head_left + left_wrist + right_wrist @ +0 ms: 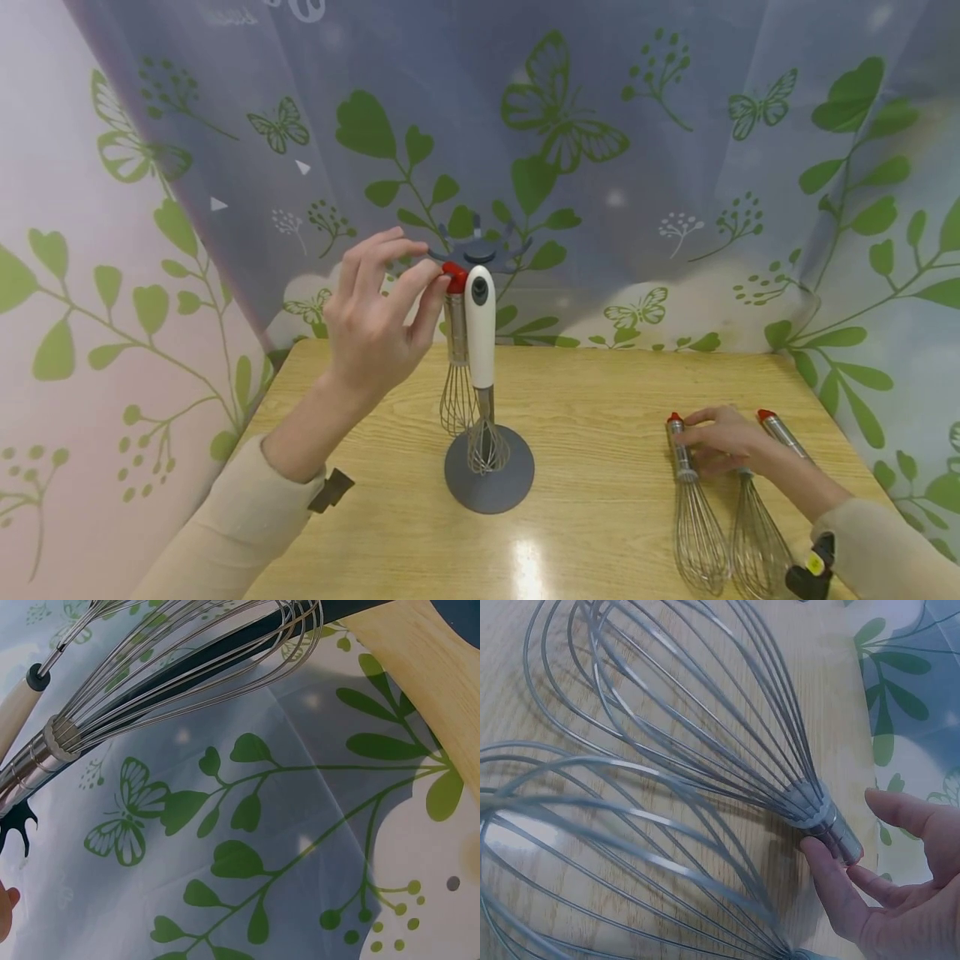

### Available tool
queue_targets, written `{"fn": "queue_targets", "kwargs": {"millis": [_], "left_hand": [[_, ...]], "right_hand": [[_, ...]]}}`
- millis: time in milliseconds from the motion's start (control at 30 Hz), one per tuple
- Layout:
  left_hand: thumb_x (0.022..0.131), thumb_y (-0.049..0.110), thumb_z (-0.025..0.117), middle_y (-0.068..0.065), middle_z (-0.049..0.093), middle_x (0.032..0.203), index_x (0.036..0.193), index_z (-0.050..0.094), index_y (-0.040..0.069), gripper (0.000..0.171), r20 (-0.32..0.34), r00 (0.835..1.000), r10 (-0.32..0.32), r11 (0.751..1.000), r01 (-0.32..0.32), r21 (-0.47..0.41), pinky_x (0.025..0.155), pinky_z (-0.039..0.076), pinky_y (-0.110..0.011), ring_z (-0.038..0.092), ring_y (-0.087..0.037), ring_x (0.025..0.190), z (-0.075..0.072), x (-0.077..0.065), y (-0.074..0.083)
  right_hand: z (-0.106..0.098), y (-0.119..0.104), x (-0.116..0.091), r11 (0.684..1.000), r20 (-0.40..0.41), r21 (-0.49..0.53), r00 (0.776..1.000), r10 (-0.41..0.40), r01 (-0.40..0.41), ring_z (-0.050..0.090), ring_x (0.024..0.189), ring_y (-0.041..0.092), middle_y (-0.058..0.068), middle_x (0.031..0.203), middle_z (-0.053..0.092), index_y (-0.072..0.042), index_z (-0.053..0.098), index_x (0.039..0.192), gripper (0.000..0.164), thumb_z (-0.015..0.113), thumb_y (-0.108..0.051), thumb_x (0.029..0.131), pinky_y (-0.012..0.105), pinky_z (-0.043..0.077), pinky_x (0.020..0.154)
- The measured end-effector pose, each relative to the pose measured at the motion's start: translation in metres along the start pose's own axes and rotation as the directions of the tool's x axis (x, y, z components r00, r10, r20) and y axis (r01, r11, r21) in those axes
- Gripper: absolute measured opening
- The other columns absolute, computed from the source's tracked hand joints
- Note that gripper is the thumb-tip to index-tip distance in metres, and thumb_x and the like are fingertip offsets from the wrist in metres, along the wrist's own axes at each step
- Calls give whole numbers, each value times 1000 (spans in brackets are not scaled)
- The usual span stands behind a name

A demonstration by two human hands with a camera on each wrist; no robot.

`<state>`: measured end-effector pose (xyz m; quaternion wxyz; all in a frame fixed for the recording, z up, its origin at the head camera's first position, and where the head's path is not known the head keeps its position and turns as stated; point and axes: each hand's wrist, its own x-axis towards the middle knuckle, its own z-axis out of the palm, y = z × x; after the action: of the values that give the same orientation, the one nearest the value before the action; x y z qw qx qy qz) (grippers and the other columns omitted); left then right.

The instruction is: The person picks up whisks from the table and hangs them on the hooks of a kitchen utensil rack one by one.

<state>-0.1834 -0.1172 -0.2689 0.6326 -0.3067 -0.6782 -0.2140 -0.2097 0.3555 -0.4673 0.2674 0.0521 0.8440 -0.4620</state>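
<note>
A dark grey stand with a round base [465,493] and hooks [480,250] at its top stands on the table. My left hand [375,321] is at the stand's upper left, pinching the red end of a metal-handled whisk [456,333] between thumb and fingertip. A smaller white-handled whisk [481,346] hangs in front of the pole. In the left wrist view both whisks' wires show, with a fingertip [6,907] at the lower left edge. At the right, my right hand [723,442] rests its fingers against the handle of a red-tipped whisk [681,450] lying flat.
Another balloon whisk [757,542] lies beside it, its handle partly under my right hand. A further red-tipped handle [783,433] shows beyond my right forearm. The wooden table [600,467] meets a leaf-and-butterfly printed curtain [637,208] at the back and both sides.
</note>
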Motion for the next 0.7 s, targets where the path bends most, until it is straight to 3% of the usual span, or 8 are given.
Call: {"fn": "queue_targets", "kwargs": {"millis": [367, 700], "left_hand": [[95, 8, 71, -17, 72, 103, 92, 72, 5, 4, 15, 1000, 6, 1000, -6, 4, 86, 65, -49, 70, -38, 110, 0, 0, -1], [95, 7, 71, -17, 72, 104, 92, 72, 5, 4, 19, 1000, 1, 1000, -1, 6, 85, 65, -50, 70, -38, 111, -1, 0, -2]], "right_hand": [[7, 1, 3, 1000, 2, -9, 1000, 14, -14, 77, 94, 23, 26, 116, 70, 20, 25, 153, 81, 70, -21, 100, 45, 68, 81], [11, 3, 6, 1000, -10, 25, 1000, 8, -8, 72, 88, 19, 26, 113, 65, 22, 22, 152, 85, 74, -13, 95, 42, 69, 78]]}}
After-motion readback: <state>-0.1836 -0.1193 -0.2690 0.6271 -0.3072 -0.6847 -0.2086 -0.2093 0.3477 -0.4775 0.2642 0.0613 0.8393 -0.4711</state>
